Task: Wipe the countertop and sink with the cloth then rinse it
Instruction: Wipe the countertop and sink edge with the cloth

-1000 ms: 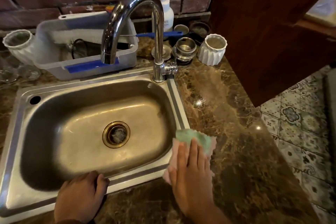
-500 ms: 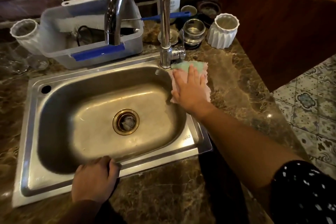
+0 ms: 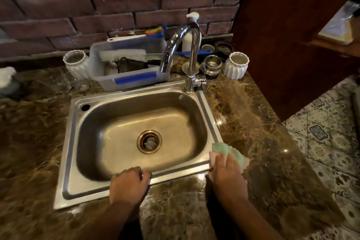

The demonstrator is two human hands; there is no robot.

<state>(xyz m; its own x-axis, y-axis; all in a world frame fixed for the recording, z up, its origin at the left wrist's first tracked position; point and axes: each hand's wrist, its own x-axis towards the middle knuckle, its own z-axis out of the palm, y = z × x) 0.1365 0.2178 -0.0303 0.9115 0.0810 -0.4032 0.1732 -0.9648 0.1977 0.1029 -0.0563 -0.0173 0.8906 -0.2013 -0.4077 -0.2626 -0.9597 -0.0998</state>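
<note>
A steel sink (image 3: pixel 78 154) is set into a brown marble countertop (image 3: pixel 259 134). My right hand (image 3: pixel 227 177) presses a green and pink cloth (image 3: pixel 231 151) flat at the sink's front right corner, where rim meets counter. My left hand (image 3: pixel 128 185) rests curled on the sink's front rim, holding nothing. A chrome tap (image 3: pixel 187 54) arches over the basin from the back right, and no water runs from it. The brass drain (image 3: pixel 149 141) lies in the middle of the basin.
Behind the sink stands a grey tub (image 3: pixel 124 76) with a brush. White ribbed pots (image 3: pixel 236 65) (image 3: pixel 75 63), a metal strainer cup (image 3: pixel 212 64) and a soap dispenser (image 3: pixel 190 35) line the brick wall. A wooden panel (image 3: pixel 292 35) rises at right, above tiled floor (image 3: pixel 327 138).
My right hand has slid the cloth from beside the tap base back along the sink's right rim to the front right corner. My left hand stays on the front rim.
</note>
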